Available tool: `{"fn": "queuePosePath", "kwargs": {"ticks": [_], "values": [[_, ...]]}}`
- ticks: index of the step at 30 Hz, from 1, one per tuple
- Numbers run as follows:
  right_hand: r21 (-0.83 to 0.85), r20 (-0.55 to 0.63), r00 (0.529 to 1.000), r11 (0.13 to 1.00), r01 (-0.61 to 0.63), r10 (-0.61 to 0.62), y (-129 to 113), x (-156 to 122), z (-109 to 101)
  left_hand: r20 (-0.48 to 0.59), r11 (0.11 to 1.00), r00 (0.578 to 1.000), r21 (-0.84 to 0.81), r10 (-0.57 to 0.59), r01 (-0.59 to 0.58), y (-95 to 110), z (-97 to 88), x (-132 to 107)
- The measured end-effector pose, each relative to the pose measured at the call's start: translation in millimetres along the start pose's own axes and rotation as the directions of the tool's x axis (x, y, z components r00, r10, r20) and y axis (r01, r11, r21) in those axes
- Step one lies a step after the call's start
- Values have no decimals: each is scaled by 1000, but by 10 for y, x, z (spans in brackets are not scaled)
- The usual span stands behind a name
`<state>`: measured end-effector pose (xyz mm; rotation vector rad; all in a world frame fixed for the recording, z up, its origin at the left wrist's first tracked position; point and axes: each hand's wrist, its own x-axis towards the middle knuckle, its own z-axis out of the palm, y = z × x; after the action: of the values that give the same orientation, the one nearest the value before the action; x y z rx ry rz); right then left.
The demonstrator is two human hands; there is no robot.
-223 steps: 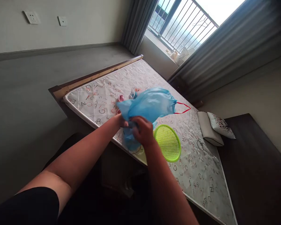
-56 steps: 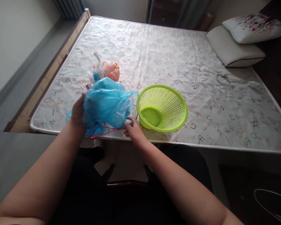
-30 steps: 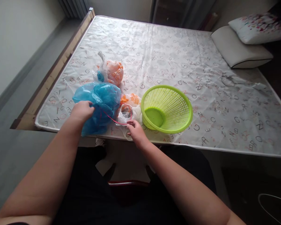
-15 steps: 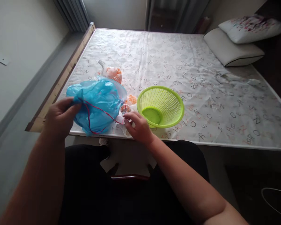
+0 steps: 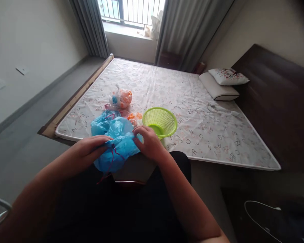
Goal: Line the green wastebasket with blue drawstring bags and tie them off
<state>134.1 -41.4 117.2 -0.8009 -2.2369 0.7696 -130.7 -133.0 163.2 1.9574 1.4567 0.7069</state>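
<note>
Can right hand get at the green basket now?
Probably yes: the green basket sits just past the right hand, nothing visible between, though its grip on the blue plastic would need to loosen.

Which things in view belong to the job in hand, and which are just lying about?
In hand:
blue plastic, between left hand and right hand
red cord, dangling against it

Apparently just lying about:
green basket
orange-printed bag
pillows

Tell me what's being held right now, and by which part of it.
A blue plastic bag, by its upper edge: the left grip beside the red drawstring, the right grip farther right.
</note>
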Motion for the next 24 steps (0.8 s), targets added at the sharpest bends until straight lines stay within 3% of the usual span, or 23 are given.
{"fn": "queuePosePath", "kwargs": {"ticks": [3, 8, 12, 14, 15, 17, 19, 20, 22, 24], "values": [[153, 24, 998, 987, 49, -53, -234, -205, 157, -61, 995, 994, -53, -86, 83, 124, 104, -84], [-39, -111, 988, 993, -111, 106, -419, -407, 517, -105, 986, 980, -34, -168, 165, 160, 146, -121], [10, -234, 939, 967, -256, 251, -296, -403, 339, -114, 956, 967, 164, -227, 244, -5, 7, -170], [125, -242, 901, 933, -338, 359, -259, -390, 203, -209, 912, 943, 266, -261, 311, -23, 23, -204], [196, -230, 883, 908, -370, 410, -259, -386, 154, -278, 907, 930, 277, -240, 317, 0, 78, -216], [349, -186, 858, 849, -398, 479, -297, -381, 102, -374, 938, 921, 266, -113, 223, 80, 280, -210], [456, -145, 860, 804, -381, 489, -367, -384, 82, -352, 959, 935, 275, 34, 68, 123, 546, -142], [472, -145, 868, 804, -362, 476, -406, -389, 67, -326, 953, 944, 297, 51, 52, 98, 675, -83], [427, -171, 890, 846, -320, 423, -473, -411, -9, -286, 946, 957, 292, -55, 141, -77, 864, 68], [305, -152, 924, 906, -294, 352, -500, -445, -161, -223, 938, 937, 160, -268, 307, -384, 929, 214]]}}
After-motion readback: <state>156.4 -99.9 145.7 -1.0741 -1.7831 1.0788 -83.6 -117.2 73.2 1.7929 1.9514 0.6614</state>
